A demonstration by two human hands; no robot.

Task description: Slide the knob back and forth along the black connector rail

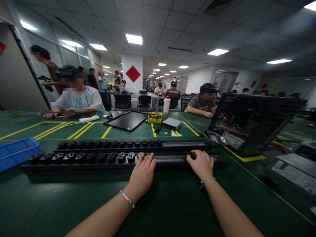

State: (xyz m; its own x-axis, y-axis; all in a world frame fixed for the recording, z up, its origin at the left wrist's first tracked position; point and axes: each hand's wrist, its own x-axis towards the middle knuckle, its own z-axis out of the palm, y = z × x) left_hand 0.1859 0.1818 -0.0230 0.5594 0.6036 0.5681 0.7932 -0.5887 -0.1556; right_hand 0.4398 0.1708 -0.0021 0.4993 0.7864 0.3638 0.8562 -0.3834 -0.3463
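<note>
Blue plastic: a shallow tray (18, 154) is sitting at the left edge of the frame, beside the near ends of two long black rails. Upper left, a co-worker in a pale blouse (77, 98) is leaning over the green table (56, 204), both hands low.

Across left and centre, the front rail (74, 169) and rear rail (182, 144) are lying roughly parallel, their channels facing up, probably so the black modules (91, 158) can be seated from above. Both rows are filling the left part and leaving a pale channel bare to the right.

Centre: left hand (144, 169) is resting palm down at the row's right end, fingers close together and slightly bent, seemingly steadying the rail or last module. Grip underneath: cannot tell. Behind, a flat black panel (127, 120) is lying beside a yellow box with cables (155, 118).

Right of centre: right hand (202, 164) is pinching a small dark part (193, 155) narrowly over the bare channel, likely for fine control.

Farther right, a metal bowl (214, 138) is standing beside an open computer case (251, 121), perhaps keeping small pieces within reach.
</note>
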